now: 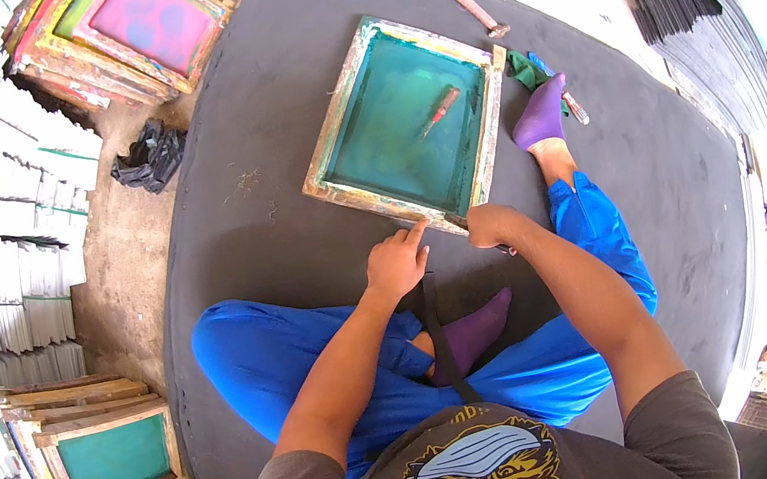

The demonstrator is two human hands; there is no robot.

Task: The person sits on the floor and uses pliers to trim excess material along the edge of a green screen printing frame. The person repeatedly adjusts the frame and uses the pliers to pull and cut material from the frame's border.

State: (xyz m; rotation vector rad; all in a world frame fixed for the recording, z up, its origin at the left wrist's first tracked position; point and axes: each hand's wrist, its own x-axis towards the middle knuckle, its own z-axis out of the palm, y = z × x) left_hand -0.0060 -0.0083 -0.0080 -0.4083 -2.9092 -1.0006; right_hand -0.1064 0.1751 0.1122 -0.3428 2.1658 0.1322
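Note:
A wooden screen-printing frame [328,152] with teal mesh lies tilted on the dark mat in front of me. On its mesh rests a screwdriver [444,105] with a red handle. My left hand [395,263] is at the near edge of the frame, index finger and thumb stretched out, the fingertip touching the wood. At the near right corner, my right hand [493,225] is closed in a fist against the frame. A small dark end pokes out below that fist; the rest of what it grips is hidden.
A hammer [469,7] lies beyond the frame. By my purple-socked right foot [541,115] are a green cloth [526,71] and another screwdriver [576,109]. Stacked frames [85,61] stand far left, more frames [111,458] near left. A black plastic bag [150,157] sits beside the mat [250,231].

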